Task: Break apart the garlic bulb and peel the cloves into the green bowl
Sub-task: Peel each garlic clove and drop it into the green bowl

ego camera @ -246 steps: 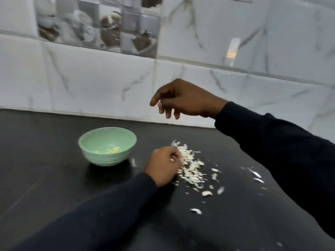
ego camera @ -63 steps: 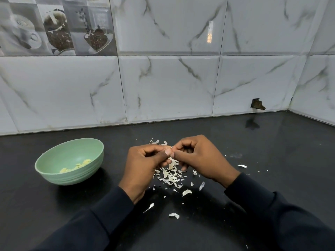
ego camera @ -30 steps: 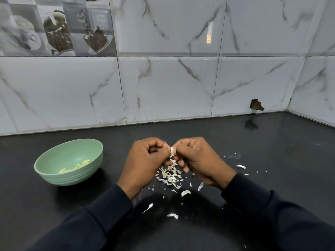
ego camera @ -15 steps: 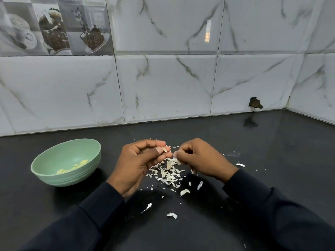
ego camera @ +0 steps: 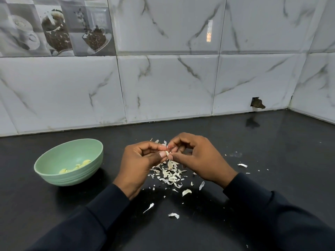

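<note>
While pinched between the curled fingers (ego camera: pixel 162 154) of left hand (ego camera: pixel 137 166) and right hand (ego camera: pixel 198 159), held just above a heap of papery skins (ego camera: pixel 170 174) on the counter (ego camera: pixel 272 153): one garlic clove (ego camera: pixel 167 153). Off to the left, apart from both hands: green bowl (ego camera: pixel 77 178), a few peeled cloves (ego camera: pixel 79 165) inside.

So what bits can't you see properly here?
Head view:
1. The garlic clove: mostly covered by fingertips of the left hand and right hand; leftover skin unclear.
2. The peeled cloves in the green bowl: small, overlapping; no sure count.
3. Both sleeves: cut off by the bottom edge.
</note>
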